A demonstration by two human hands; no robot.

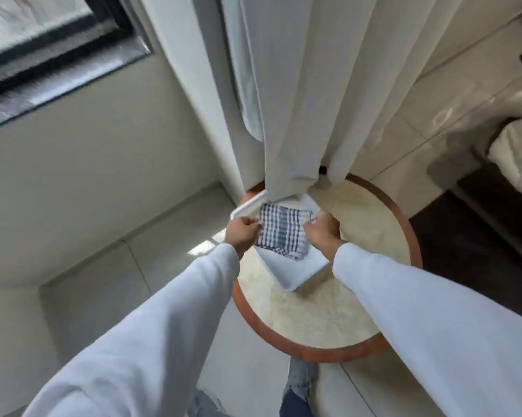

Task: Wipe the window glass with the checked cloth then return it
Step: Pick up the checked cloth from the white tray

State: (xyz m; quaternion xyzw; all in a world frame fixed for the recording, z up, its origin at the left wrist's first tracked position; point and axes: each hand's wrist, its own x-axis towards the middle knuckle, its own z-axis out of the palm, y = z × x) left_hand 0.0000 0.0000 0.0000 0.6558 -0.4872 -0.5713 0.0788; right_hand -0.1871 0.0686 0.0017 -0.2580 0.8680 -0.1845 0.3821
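Woven checked cloth [282, 233], smooth white tray [296, 270], seemingly plastic; glossy marble-look tabletop [323, 314].

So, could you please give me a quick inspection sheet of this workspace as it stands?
Surface: round table, pale top, reddish rim.
Job's things: checked cloth folded in white tray; window glass upper left.
Clutter: nothing seen.
Hands: left hand and right hand each pinch a cloth edge.
Cables: nothing seen.
Surroundings: curtain hanging onto tray's far edge; tiled floor; bedding at right.
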